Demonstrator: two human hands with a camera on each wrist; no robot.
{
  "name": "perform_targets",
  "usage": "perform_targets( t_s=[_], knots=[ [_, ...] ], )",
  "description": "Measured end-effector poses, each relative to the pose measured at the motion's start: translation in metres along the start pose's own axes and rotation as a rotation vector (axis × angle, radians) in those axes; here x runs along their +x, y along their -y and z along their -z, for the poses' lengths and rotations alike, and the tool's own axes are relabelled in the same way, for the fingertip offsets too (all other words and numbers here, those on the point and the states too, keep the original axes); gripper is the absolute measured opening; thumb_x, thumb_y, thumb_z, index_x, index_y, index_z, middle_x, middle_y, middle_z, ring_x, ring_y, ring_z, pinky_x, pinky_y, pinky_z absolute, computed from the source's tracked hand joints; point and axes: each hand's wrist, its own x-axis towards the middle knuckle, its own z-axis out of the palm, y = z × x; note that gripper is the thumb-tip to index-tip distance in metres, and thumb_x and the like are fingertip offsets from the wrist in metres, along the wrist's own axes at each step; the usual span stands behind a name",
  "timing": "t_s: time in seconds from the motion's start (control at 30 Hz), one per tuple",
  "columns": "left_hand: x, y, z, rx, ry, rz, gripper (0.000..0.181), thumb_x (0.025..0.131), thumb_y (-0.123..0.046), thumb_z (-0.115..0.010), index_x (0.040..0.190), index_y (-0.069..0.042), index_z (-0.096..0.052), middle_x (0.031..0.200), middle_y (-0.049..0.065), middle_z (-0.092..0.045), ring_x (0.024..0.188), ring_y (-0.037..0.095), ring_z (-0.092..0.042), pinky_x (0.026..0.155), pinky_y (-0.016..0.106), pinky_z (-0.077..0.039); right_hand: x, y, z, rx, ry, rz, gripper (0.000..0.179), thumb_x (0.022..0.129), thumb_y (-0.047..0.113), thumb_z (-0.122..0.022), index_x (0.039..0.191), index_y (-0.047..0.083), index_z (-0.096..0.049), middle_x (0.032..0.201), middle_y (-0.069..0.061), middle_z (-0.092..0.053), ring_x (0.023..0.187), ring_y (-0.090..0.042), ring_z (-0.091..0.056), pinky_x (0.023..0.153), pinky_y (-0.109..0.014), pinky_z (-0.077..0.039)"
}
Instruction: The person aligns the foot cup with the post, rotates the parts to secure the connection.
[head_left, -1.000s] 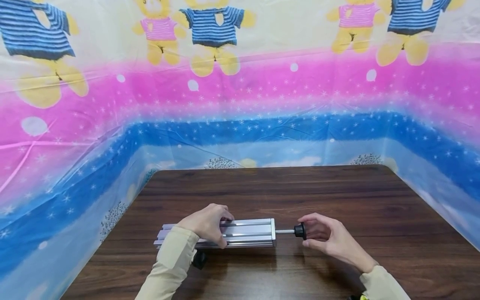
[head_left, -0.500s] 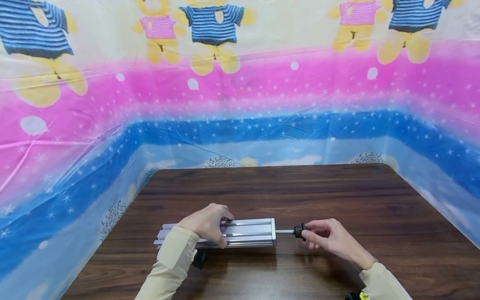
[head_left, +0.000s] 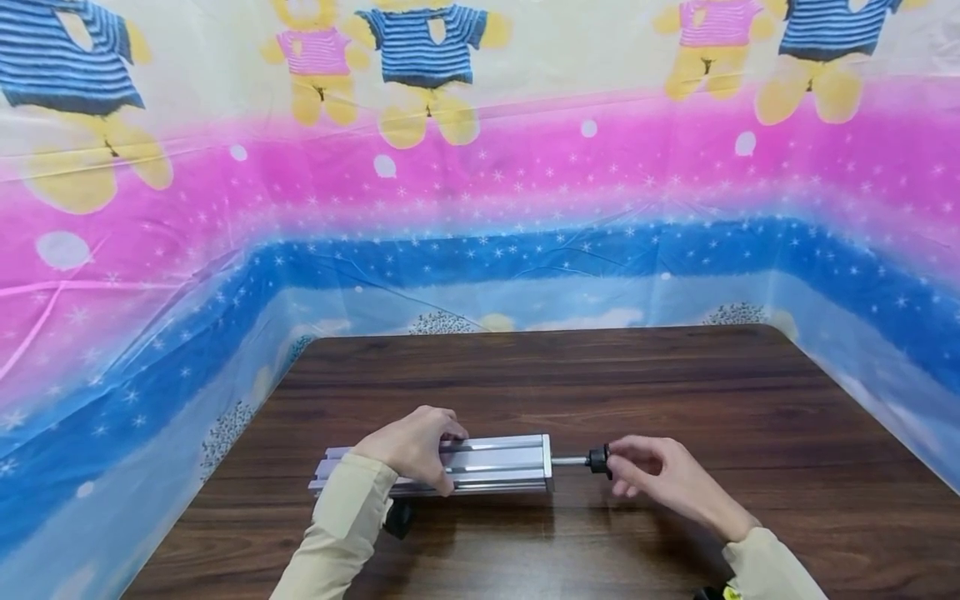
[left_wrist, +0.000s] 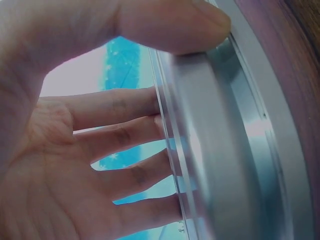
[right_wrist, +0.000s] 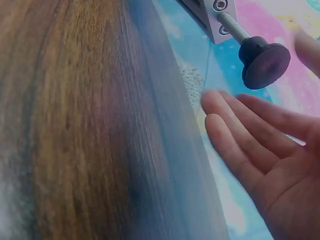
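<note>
In the head view my left hand (head_left: 412,446) grips a silver aluminium profile (head_left: 498,460), thumb on the near side and fingers over the far side. The left wrist view shows the thumb pressed on the grooved profile (left_wrist: 215,150) and the fingers reaching behind it. A threaded rod (head_left: 570,461) sticks out of the profile's right end plate, carrying a black levelling foot (head_left: 597,460). My right hand (head_left: 660,479) is at this foot. In the right wrist view the fingers of the right hand (right_wrist: 270,155) are extended below the round foot (right_wrist: 267,65), with the thumb apart from it.
The profile lies over a dark wood-grain table (head_left: 525,375). A printed curtain (head_left: 480,200) with bears surrounds the back and sides. A black object (head_left: 397,518) shows beneath the left wrist, and a black and yellow one (head_left: 720,593) by the right sleeve.
My right fingers first spread around the levelling foot, then closed on its near side, and now are blurred and loosened from it. The left hand and the profile stay put.
</note>
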Motion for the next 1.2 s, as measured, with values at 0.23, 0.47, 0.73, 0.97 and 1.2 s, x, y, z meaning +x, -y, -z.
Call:
perform_targets(
  t_s=[0.23,0.47,0.73,0.97,1.2],
  knots=[
    [0.0034,-0.0031,0.0047,-0.005,-0.017,-0.001,0.05,0.061,-0.012,-0.087,0.108,-0.002,-0.075,0.092,0.001,-0.062,0.079,0.014,-0.051,0.071,0.03,-0.046,-0.0003,-0.003,-0.0049,0.04,-0.114,0.224,0.06,0.085,0.009,-0.081,0.139,0.014,-0.056,0.122,-0.015,-0.069,0.099,-0.025,-0.073,0.079,-0.032,-0.06],
    [0.0015,-0.0004,0.0037,-0.004,-0.015,0.0,0.05,0.06,-0.013,-0.087,0.107,-0.002,-0.076,0.093,0.0,-0.062,0.079,0.013,-0.05,0.07,0.029,-0.046,0.0023,-0.0008,-0.0044,-0.026,-0.122,0.213,0.045,0.089,0.016,-0.078,0.132,0.016,-0.064,0.109,-0.003,-0.075,0.092,-0.015,-0.074,0.079,-0.028,-0.058],
    [-0.0002,-0.0025,0.0053,-0.01,-0.005,-0.006,0.05,0.058,-0.012,-0.085,0.106,-0.003,-0.076,0.091,0.0,-0.061,0.078,0.013,-0.05,0.069,0.028,-0.045,0.0011,-0.0008,-0.0004,0.006,-0.029,0.065,0.045,0.098,0.023,-0.068,0.132,-0.004,-0.062,0.103,-0.013,-0.076,0.086,-0.017,-0.074,0.075,-0.031,-0.059],
    [-0.0018,-0.0031,0.0025,-0.018,0.019,-0.004,0.05,0.059,-0.013,-0.086,0.108,-0.004,-0.076,0.093,-0.001,-0.061,0.077,0.012,-0.049,0.068,0.028,-0.044,0.0048,0.0011,-0.0025,-0.033,-0.002,0.014,0.031,0.105,0.03,-0.055,0.105,0.005,-0.073,0.08,-0.011,-0.073,0.062,-0.023,-0.064,0.058,-0.029,-0.052],
    [-0.0023,-0.0027,0.0005,-0.008,0.017,-0.022,0.053,0.06,-0.015,-0.087,0.11,-0.003,-0.076,0.092,-0.001,-0.061,0.077,0.011,-0.048,0.068,0.028,-0.044,0.0056,0.0,-0.0054,-0.051,0.002,-0.037,0.044,0.108,0.035,-0.047,0.092,0.003,-0.073,0.074,-0.005,-0.073,0.058,-0.019,-0.065,0.056,-0.031,-0.053]
  ],
)
